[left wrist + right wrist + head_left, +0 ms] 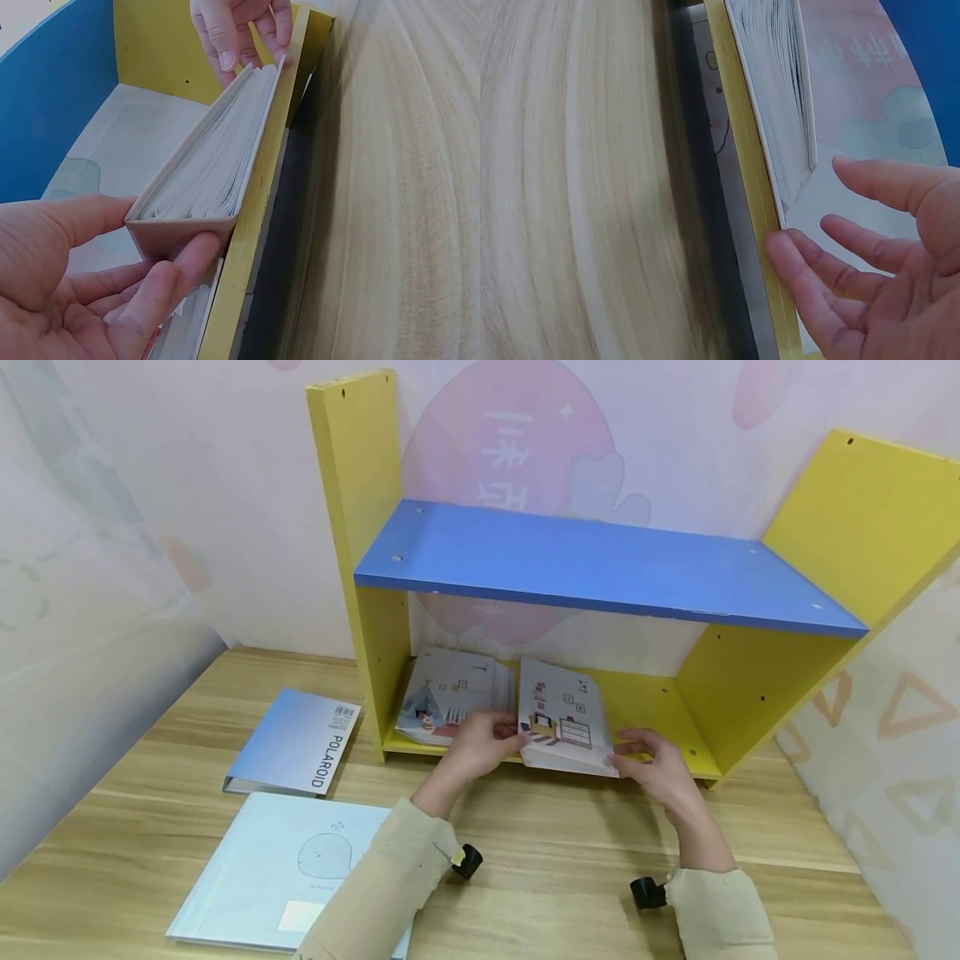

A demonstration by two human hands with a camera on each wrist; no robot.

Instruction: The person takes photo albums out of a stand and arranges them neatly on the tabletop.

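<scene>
A thick white book (564, 720) with a drawn cover stands tilted on the bottom board of a yellow and blue shelf (600, 564). My left hand (504, 737) pinches its near end between thumb and fingers (161, 232). My right hand (633, 752) is at the book's other end, with straight fingers (810, 277) touching the yellow front edge beside the pages (780, 90). In the left wrist view the right hand's fingertips (240, 37) rest on the book's far end. A second white book (450, 693) lies leaning at the shelf's left.
On the wooden table (585, 852), a blue album marked POLAROID (292, 743) lies left of the shelf. A pale blue book (277, 868) lies near the front edge under my left sleeve. A patterned wall stands behind the shelf.
</scene>
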